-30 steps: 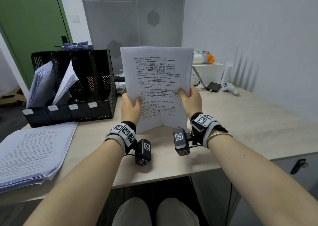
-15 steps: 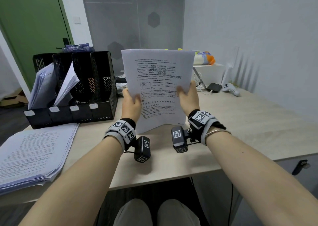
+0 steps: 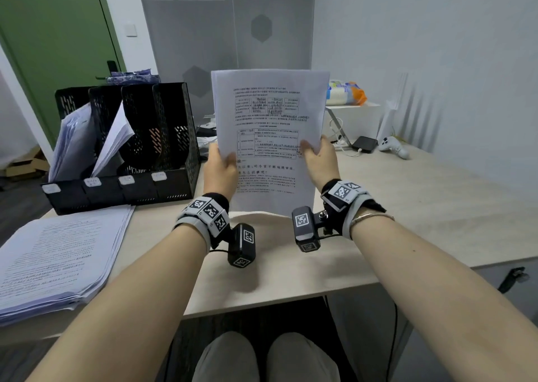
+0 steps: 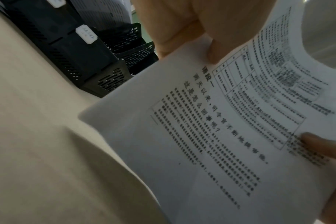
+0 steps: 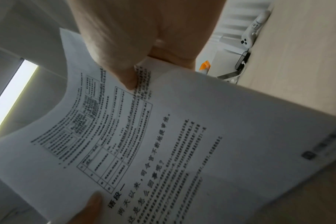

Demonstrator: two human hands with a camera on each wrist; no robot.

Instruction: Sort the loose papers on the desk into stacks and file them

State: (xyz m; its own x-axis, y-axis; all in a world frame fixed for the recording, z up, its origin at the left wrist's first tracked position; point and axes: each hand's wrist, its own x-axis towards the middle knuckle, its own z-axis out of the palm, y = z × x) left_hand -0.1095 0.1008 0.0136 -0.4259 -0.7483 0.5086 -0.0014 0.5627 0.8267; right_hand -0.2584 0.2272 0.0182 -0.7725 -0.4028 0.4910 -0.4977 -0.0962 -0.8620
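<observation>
I hold a thin sheaf of printed papers (image 3: 269, 125) upright above the desk (image 3: 407, 207), text facing me. My left hand (image 3: 219, 167) pinches its left edge, thumb on the front. My right hand (image 3: 318, 163) pinches the right edge the same way. The left wrist view has the page (image 4: 211, 144) close up under my left thumb (image 4: 213, 50); the right wrist view has it (image 5: 163, 144) under my right thumb (image 5: 128, 75). A thick stack of papers (image 3: 55, 259) lies at the desk's left. A black four-slot file rack (image 3: 131, 148) stands behind it, papers in its two left slots.
A white game controller (image 3: 393, 147), a small black box (image 3: 364, 144) with cables and a white stand carrying a colourful packet (image 3: 345, 93) sit at the far right of the desk. A wall runs along the right side. My knees show under the desk's front edge.
The sheaf has dropped slightly and both hands have shifted a little on its edges; otherwise the grip and the desk are unchanged.
</observation>
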